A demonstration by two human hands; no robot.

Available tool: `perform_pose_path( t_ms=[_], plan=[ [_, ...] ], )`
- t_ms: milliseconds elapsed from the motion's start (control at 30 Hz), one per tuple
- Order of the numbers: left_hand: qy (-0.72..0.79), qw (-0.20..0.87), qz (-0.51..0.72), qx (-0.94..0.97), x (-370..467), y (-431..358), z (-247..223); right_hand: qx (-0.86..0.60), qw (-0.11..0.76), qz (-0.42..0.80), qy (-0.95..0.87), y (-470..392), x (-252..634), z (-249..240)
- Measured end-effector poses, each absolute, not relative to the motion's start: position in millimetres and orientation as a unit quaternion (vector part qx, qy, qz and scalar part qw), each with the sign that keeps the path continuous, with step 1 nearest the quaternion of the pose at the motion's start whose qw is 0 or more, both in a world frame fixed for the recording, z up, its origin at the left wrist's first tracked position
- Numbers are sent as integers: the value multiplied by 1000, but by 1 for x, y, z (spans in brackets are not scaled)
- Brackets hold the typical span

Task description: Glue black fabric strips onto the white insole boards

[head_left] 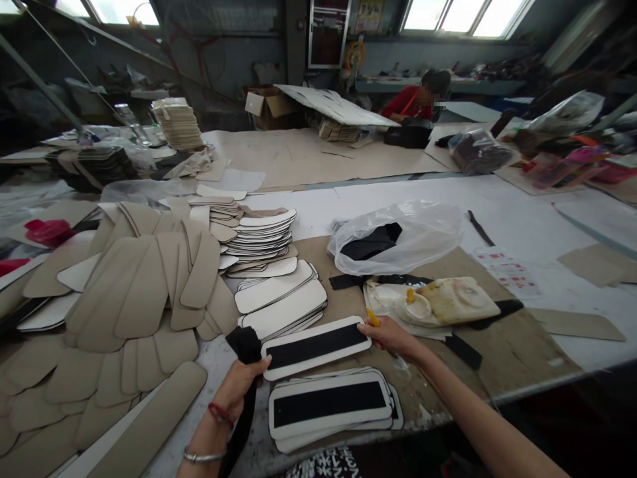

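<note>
Head view, held panel (316, 347), long axis crosswise, right end farther

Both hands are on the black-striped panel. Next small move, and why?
Probably lower the black-striped white panel onto the stack of similar panels on the near side. The left hand and right hand hold its opposite ends, and its black-on-white face matches the stack's top one, so it looks ready to join them.
</note>
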State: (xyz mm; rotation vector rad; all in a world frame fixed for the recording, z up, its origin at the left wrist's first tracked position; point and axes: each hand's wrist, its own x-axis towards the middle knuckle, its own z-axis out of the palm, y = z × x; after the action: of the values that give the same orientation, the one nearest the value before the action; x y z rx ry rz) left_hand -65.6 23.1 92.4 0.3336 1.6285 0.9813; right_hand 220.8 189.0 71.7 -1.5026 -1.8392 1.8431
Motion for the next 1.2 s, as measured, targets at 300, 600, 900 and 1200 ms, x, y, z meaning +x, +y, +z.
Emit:
perform_pose_path(
  t_ms=[300,600,900,1200],
  plan=[
    [794,502,312,144,-60,38,37,-521,-21,561,-643,195,221,46],
    [838,452,244,185,-61,35,31,-541,-37,388,-745,199,251,70],
    [826,435,280,222,-60,-9,69,-532,-59,203,-820,138,272,92],
    [837,435,230,237,-31,-46,59,-573,-73,195,-792,85,256,78]
  ],
)
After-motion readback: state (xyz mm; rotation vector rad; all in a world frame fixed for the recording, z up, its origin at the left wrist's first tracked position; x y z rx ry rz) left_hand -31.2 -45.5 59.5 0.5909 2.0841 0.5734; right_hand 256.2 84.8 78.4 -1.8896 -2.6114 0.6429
